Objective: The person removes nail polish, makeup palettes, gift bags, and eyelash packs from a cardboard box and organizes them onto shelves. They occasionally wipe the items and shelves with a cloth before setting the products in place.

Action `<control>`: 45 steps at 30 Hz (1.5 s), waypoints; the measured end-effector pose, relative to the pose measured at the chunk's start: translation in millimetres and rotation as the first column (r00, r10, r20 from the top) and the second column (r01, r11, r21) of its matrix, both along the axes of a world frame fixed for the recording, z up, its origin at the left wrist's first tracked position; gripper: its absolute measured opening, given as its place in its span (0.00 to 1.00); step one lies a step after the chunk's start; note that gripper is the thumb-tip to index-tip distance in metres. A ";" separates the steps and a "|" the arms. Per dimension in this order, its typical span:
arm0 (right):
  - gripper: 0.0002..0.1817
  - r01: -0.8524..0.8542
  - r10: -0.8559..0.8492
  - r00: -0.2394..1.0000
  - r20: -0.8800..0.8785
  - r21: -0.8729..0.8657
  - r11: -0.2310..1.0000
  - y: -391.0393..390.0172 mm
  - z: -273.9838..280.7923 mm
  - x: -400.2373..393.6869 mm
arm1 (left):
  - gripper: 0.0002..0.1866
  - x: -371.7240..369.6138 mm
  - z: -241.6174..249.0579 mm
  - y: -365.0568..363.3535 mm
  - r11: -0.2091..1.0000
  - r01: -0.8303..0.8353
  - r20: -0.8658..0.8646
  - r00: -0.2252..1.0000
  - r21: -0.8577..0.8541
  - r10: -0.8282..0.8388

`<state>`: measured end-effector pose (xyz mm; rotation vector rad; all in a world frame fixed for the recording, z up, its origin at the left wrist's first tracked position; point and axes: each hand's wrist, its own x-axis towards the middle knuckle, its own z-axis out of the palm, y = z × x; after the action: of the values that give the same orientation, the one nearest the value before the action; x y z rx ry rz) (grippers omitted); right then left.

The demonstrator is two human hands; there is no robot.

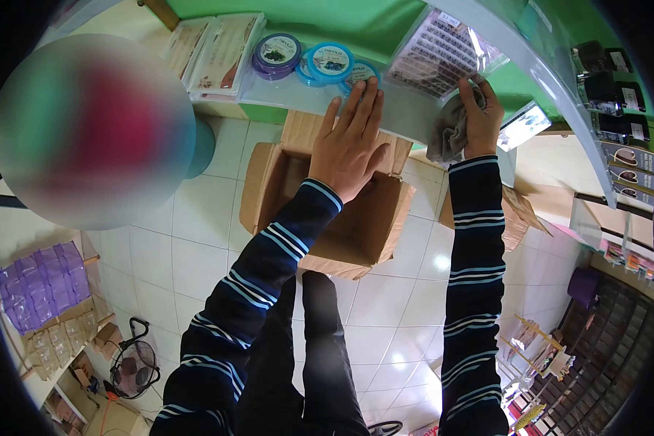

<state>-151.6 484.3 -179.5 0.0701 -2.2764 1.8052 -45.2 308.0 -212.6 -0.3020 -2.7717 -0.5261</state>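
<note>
My left hand (pixel 347 145) is open, its fingers stretched out flat toward the shelf edge. Its fingertips overlap a round blue-rimmed tub (pixel 360 73). Beside that one stand another blue tub (pixel 332 61) and a purple tub (pixel 277 52) with a printed lid. In my right hand (pixel 482 120) a crumpled grey cloth (pixel 449 132) is gripped between thumb and fingers. Just past those fingers, a clear packet of false eyelashes (pixel 437 52) leans at the back of the shelf (pixel 407 116).
An open cardboard box (pixel 356 229) sits below my left arm, with another carton (pixel 512 218) to the right. Flat packets (pixel 229 54) stand at the shelf's left end. A blurred round area hides the left side. Black packaged items (pixel 607 94) hang at the right.
</note>
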 end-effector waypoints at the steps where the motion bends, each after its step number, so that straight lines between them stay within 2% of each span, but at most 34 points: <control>1: 0.16 -0.017 0.017 0.999 0.028 0.014 1.000 2.0 0.1 -1.0 | 0.33 -0.7 -0.5 0.2 1.000 0.002 -0.005 1.000 0.010 -0.002; 9: 0.18 -0.022 0.021 0.999 0.036 0.032 0.999 2.1 0.0 1.0 | 0.34 -0.8 -1.4 -0.6 1.000 0.000 -0.049 0.999 0.030 0.002; 12: 0.20 0.002 -0.004 1.000 0.021 0.124 0.992 2.8 1.3 5.9 | 0.35 4.4 2.7 -4.0 0.999 -0.014 -0.091 0.996 0.032 0.017; 14: 0.22 0.131 -0.107 0.988 -0.110 0.247 0.960 2.6 2.2 12.0 | 0.35 7.6 3.9 -12.1 0.994 -0.081 -0.124 0.988 0.069 0.090; 15: 0.22 0.128 -0.104 0.989 -0.109 0.245 0.961 3.0 2.7 17.3 | 0.35 8.8 5.1 -18.3 0.994 -0.085 -0.123 0.988 0.067 0.093; 17: 0.20 0.292 -0.250 0.947 -0.202 0.219 0.931 -0.4 9.0 33.0 | 0.34 9.8 9.0 -35.0 0.973 -0.228 -0.187 0.955 0.042 0.232; 18: 0.18 0.326 -0.241 0.923 -0.299 0.275 0.905 -5.7 11.5 43.1 | 0.33 7.9 10.8 -45.1 0.965 -0.263 -0.220 0.940 0.024 0.262; 19: 0.18 0.319 -0.236 0.924 -0.299 0.269 0.909 -17.1 14.8 52.0 | 0.33 4.7 14.3 -56.2 0.963 -0.270 -0.223 0.938 0.019 0.267; 21: 0.17 0.186 -0.043 0.942 -0.333 0.411 0.892 -44.5 17.8 67.5 | 0.34 -2.7 24.6 -77.8 0.973 -0.221 -0.247 0.948 -0.062 0.199; 23: 0.18 0.040 0.207 0.895 -0.396 0.533 0.845 -69.5 13.9 66.3 | 0.34 -13.8 33.4 -92.2 0.981 -0.179 -0.261 0.953 -0.071 0.155; 25: 0.19 -0.033 0.260 0.909 -0.326 0.565 0.825 -94.3 15.2 64.2 | 0.33 -23.6 42.9 -100.8 0.966 -0.104 -0.211 0.976 -0.238 0.053; 26: 0.19 -0.104 0.312 0.915 -0.257 0.597 0.796 -101.8 15.9 62.1 | 0.33 -27.7 50.1 -102.6 0.965 -0.104 -0.211 0.976 -0.241 0.053; 27: 0.19 -0.103 0.311 0.914 -0.260 0.595 0.797 -105.6 15.9 59.3 | 0.32 -32.5 57.7 -102.7 0.969 -0.043 -0.247 0.969 -0.243 -0.019; 29: 0.21 -0.070 0.309 0.923 -0.229 0.691 0.720 -110.5 16.2 55.1 | 0.31 -43.2 57.7 -100.8 0.970 0.020 -0.285 0.954 -0.244 -0.091; 31: 0.21 -0.054 0.317 0.915 -0.247 0.707 0.706 -111.2 13.2 55.9 | 0.33 -53.1 49.3 -97.6 0.962 0.216 -0.268 0.929 -0.166 -0.255; 32: 0.20 -0.037 0.322 0.909 -0.264 0.719 0.694 -111.0 10.5 56.4 | 0.33 -57.1 49.8 -95.4 0.964 0.210 -0.268 0.931 -0.162 -0.248; 34: 0.19 -0.035 0.316 0.911 -0.264 0.714 0.699 -110.2 5.7 55.6 | 0.33 -66.6 55.9 -91.2 0.897 0.312 0.026 0.947 -0.313 -0.321; 37: 0.17 -0.004 0.286 0.913 -0.292 0.694 0.720 -109.1 -0.3 56.3 | 0.29 -78.9 68.1 -92.5 0.843 0.391 0.104 0.919 -0.370 -0.381; 39: 0.16 0.022 0.268 0.909 -0.318 0.681 0.732 -107.8 -3.0 59.3 | 0.27 -81.0 65.7 -96.3 0.851 0.405 0.069 0.911 -0.335 -0.406; 41: 0.15 0.002 0.257 0.928 -0.271 0.690 0.723 -105.4 -5.6 62.6 | 0.26 -85.5 58.5 -101.1 0.856 0.421 0.032 0.902 -0.299 -0.432; 43: 0.14 -0.008 0.263 0.926 -0.271 0.682 0.731 -104.1 -8.8 62.7 | 0.24 -87.8 55.5 -103.2 0.856 0.448 -0.106 0.867 -0.257 -0.486; 44: 0.13 -0.017 0.271 0.923 -0.273 0.673 0.739 -103.8 -9.9 62.4 | 0.24 -88.5 57.5 -102.5 0.855 0.450 -0.105 0.867 -0.258 -0.488; 45: 0.13 -0.016 0.268 0.924 -0.274 0.672 0.740 -104.1 -10.7 62.0 | 0.24 -89.9 60.1 -102.2 0.858 0.454 -0.008 0.883 -0.241 -0.470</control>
<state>-89.6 380.2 -190.3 0.6582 -2.5460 0.8315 -135.2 205.7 -152.5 -1.0410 -2.6893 -0.2821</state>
